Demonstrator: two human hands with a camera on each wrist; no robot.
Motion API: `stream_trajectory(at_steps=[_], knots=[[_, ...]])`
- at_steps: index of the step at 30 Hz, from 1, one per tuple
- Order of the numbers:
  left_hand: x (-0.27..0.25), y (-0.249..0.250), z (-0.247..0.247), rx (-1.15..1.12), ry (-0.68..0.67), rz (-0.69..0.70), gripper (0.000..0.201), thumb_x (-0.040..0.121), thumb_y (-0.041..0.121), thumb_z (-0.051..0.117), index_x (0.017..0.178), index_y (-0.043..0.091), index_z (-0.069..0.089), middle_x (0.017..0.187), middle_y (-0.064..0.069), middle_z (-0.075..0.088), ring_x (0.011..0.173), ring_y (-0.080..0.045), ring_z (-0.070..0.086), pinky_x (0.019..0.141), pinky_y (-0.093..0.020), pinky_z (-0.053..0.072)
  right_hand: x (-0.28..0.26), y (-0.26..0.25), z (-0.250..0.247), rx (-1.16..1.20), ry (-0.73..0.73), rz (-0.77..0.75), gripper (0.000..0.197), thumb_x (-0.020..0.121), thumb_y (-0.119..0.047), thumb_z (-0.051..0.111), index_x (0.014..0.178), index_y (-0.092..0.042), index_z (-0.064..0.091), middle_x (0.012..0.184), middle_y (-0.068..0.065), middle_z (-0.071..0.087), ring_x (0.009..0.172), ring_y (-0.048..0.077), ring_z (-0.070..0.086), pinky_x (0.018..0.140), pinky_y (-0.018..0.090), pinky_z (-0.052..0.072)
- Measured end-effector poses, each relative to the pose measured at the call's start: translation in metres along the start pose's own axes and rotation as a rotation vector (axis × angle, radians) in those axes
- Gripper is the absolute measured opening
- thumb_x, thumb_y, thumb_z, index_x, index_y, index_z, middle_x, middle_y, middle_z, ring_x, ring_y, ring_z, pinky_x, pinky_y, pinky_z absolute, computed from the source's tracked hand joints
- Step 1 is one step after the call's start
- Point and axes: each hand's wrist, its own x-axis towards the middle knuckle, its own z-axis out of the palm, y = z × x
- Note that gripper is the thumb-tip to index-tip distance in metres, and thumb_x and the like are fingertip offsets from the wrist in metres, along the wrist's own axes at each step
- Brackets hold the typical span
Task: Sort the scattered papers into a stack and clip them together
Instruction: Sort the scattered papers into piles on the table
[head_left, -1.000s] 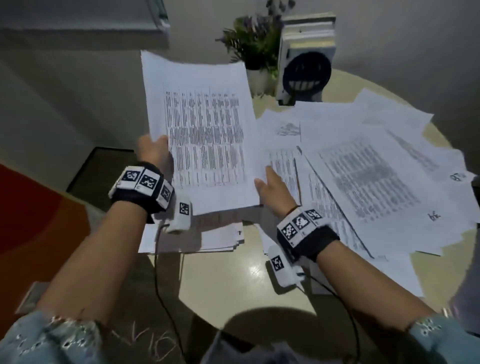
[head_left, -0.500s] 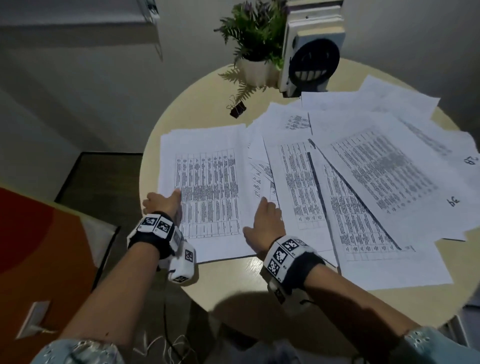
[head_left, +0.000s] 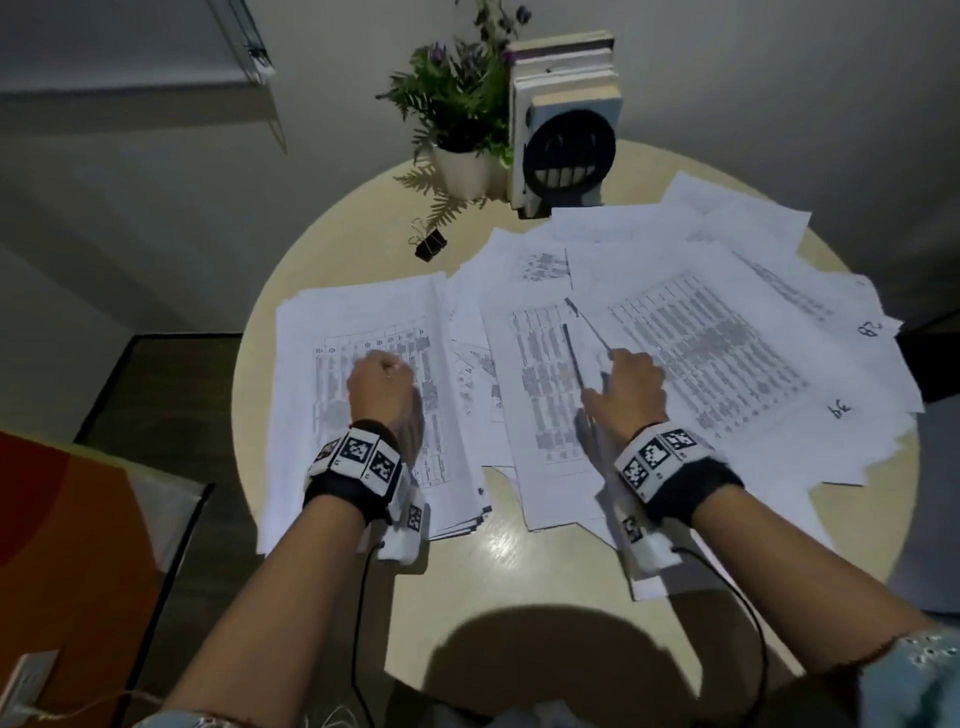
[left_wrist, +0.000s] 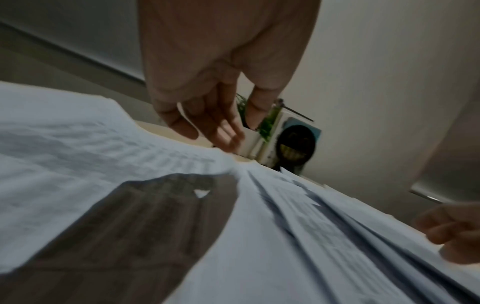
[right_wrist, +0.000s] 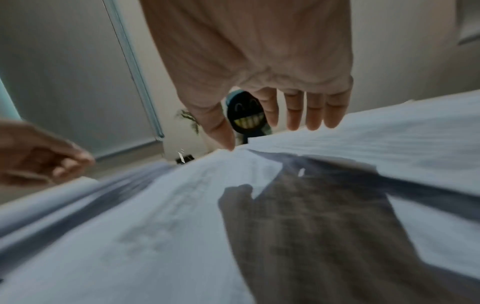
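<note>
On round beige table (head_left: 519, 566): left hand (head_left: 382, 387) above neat stack (head_left: 363, 332), fingers loosely apart; black binder clip (head_left: 430, 244) behind; right hand (head_left: 631, 387), fingers spread, over scattered papers (head_left: 727, 338), handwritten "28", "34".

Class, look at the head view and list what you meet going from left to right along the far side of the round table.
Binder clip → potted plant → upright books with a dark smiley-face bookend → fanned loose papers.
</note>
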Motion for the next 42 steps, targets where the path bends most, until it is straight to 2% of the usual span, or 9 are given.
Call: stream_trajectory(at_steps=[4, 10, 16, 21, 24, 26, 31, 37, 42], knots=[[-0.033, 0.031, 0.057, -0.050, -0.336, 0.042, 0.026, 0.089, 0.007, 0.052, 0.063, 0.009, 0.053, 0.065, -0.008, 0.053, 0.056, -0.009, 0.050, 0.064, -0.023, 0.042, 0.010, 0.061, -0.020, -0.235, -0.105, 0.134, 0.075, 0.078, -0.031, 0.064, 0.137, -0.005, 0.025, 0.142, 0.020, 0.027, 0.129, 0.038, 0.029, 0.103, 0.047, 0.032], [-0.095, 0.047, 0.152, 0.095, -0.703, 0.007, 0.036, 0.091, 0.025, 0.056, 0.059, 0.015, 0.043, 0.061, -0.001, 0.047, 0.054, -0.011, 0.045, 0.046, -0.015, 0.038, 0.017, 0.117, -0.031, -0.303, -0.045, 0.040, 0.034, 0.088, -0.019, 0.051, 0.118, -0.004, 0.047, 0.127, 0.018, 0.043, 0.117, 0.034, 0.040, 0.090, 0.040, 0.041], [-0.086, 0.057, 0.166, 0.117, -0.298, 0.018, 0.037, 0.101, 0.021, 0.035, 0.090, -0.003, 0.061, 0.077, -0.008, 0.052, 0.072, -0.022, 0.048, 0.062, -0.026, 0.036, 0.026, 0.145, -0.051, 0.025, -0.025, -0.062, 0.035, 0.087, -0.011, 0.053, 0.118, 0.006, 0.054, 0.132, 0.021, 0.043, 0.121, 0.034, 0.045, 0.101, 0.037, 0.039], [-0.068, 0.054, 0.160, 0.026, -0.378, -0.102, 0.043, 0.101, 0.035, 0.031, 0.105, 0.001, 0.058, 0.079, -0.007, 0.054, 0.062, -0.017, 0.047, 0.061, -0.026, 0.037, -0.002, 0.116, -0.010, 0.254, -0.358, -0.253, 0.051, 0.088, -0.017, 0.055, 0.136, -0.006, 0.041, 0.149, 0.010, 0.033, 0.138, 0.026, 0.030, 0.115, 0.042, 0.024], [-0.073, 0.051, 0.160, -0.237, -0.459, -0.227, 0.068, 0.095, 0.054, 0.026, 0.132, 0.001, 0.047, 0.107, -0.007, 0.059, 0.092, -0.022, 0.060, 0.086, -0.031, 0.045, -0.001, 0.099, 0.004, 0.159, -0.500, -0.344, 0.039, 0.096, -0.037, 0.040, 0.109, -0.010, 0.064, 0.153, 0.003, 0.026, 0.144, 0.022, 0.016, 0.117, 0.047, 0.012], [-0.077, 0.051, 0.162, -0.159, -0.447, -0.202, 0.060, 0.092, 0.050, 0.043, 0.125, 0.001, 0.055, 0.097, -0.005, 0.064, 0.083, -0.021, 0.061, 0.068, -0.026, 0.048, 0.006, 0.099, 0.003, 0.344, -0.584, -0.326, 0.046, 0.092, -0.054, 0.035, 0.089, -0.022, 0.067, 0.134, -0.002, 0.047, 0.131, 0.019, 0.033, 0.115, 0.048, 0.017], [-0.074, 0.043, 0.159, 0.138, -0.192, -0.119, 0.033, 0.097, 0.019, 0.045, 0.118, -0.005, 0.056, 0.114, -0.020, 0.063, 0.095, -0.032, 0.059, 0.079, -0.027, 0.045, 0.064, 0.142, -0.044, 0.337, -0.044, -0.140, 0.027, 0.085, -0.030, 0.049, 0.061, -0.018, 0.048, 0.068, -0.004, 0.049, 0.064, 0.015, 0.048, 0.077, 0.038, 0.048], [-0.057, 0.038, 0.149, 0.368, -0.037, -0.163, 0.038, 0.094, 0.025, 0.048, 0.126, 0.006, 0.054, 0.138, -0.020, 0.038, 0.129, -0.037, 0.032, 0.107, -0.047, 0.034, 0.112, 0.203, -0.105, -0.088, 0.044, 0.270, 0.064, 0.073, -0.037, 0.070, 0.123, -0.005, 0.047, 0.132, 0.019, 0.043, 0.126, 0.036, 0.036, 0.099, 0.051, 0.034], [-0.065, 0.051, 0.161, 0.428, 0.012, -0.017, 0.035, 0.094, 0.019, 0.049, 0.123, 0.001, 0.055, 0.134, -0.020, 0.041, 0.124, -0.035, 0.040, 0.102, -0.044, 0.036, 0.093, 0.191, -0.087, 0.059, -0.019, 0.117, 0.054, 0.083, -0.028, 0.065, 0.124, -0.003, 0.042, 0.124, 0.021, 0.055, 0.113, 0.037, 0.054, 0.093, 0.042, 0.045]])
